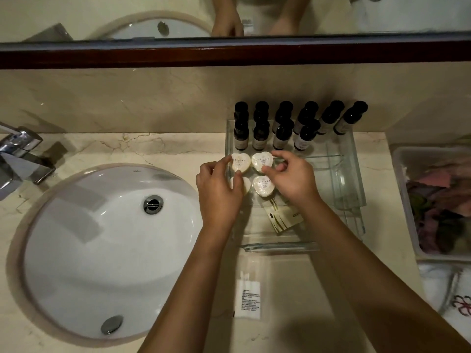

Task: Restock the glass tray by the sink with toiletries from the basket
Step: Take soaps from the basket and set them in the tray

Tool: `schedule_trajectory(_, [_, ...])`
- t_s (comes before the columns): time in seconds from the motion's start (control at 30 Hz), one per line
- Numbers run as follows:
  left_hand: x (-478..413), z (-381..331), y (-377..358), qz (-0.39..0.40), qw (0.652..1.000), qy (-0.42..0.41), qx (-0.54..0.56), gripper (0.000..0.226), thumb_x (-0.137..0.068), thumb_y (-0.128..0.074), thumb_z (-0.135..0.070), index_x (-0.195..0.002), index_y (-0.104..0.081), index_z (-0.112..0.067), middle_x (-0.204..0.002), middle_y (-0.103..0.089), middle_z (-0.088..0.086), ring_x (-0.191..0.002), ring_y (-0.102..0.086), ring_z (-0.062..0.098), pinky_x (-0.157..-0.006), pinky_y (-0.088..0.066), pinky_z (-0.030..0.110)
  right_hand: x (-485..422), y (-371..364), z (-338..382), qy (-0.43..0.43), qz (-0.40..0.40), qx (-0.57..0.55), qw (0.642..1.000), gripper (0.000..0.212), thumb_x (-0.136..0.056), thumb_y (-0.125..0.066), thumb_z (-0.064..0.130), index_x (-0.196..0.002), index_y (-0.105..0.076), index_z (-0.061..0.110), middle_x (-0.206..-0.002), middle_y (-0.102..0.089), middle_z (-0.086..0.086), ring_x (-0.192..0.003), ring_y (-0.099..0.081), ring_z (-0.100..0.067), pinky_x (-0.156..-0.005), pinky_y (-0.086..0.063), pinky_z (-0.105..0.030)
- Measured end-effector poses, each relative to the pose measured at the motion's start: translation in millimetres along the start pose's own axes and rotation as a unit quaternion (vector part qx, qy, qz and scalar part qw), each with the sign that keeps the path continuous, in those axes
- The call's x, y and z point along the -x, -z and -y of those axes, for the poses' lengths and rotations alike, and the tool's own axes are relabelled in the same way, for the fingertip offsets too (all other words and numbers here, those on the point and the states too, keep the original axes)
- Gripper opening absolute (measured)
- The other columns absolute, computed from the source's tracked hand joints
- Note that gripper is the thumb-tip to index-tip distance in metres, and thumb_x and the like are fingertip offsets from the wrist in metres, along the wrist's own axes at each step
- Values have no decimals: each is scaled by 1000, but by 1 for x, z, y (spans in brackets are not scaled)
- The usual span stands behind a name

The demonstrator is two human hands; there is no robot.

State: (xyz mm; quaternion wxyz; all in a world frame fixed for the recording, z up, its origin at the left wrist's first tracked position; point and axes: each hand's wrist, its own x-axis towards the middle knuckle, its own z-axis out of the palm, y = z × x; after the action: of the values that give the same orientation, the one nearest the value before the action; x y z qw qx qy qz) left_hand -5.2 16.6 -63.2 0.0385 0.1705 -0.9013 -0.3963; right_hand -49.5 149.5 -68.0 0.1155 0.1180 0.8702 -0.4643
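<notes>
The left hand [219,192] pinches the far-left heart soap [238,161]; the right hand [291,179] pinches the far-right heart soap [262,161]. Both soaps lie side by side in the glass tray [354,174], just near of the bottles [260,133].

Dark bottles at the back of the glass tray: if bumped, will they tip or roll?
Probably tippy: the dark bottles stand tall and narrow. They stand close together, so one might knock its neighbours. Being round, a fallen one would likely roll, though the glass tray should contain it.
</notes>
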Motion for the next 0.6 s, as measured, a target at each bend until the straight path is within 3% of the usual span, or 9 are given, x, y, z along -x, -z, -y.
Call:
schedule_trajectory(0.37, [4, 12, 0, 12, 999, 34, 39, 53, -89, -57, -19, -139, -39, -19, -129, -44, 9, -120, -42, 21, -95, -33, 23, 1, 0, 0, -4, -9, -1, 1000, 30, -83, -68, 23, -112, -61, 18, -64, -48, 11, -63, -48, -4, -68, -41, -23])
schedule_trajectory(0.6, [7, 21, 3, 7, 998, 36, 56, 52, -89, -57, -21, -138, -40, -19, -127, -44, 9, -116, -46, 20, -97, -43, 34, 1, 0, 1, -15, -14, -3, 1000, 32, -82, -68, 26, -113, -60, 20, -68, -49, 8, -76, -55, -14, -75, -48, -30])
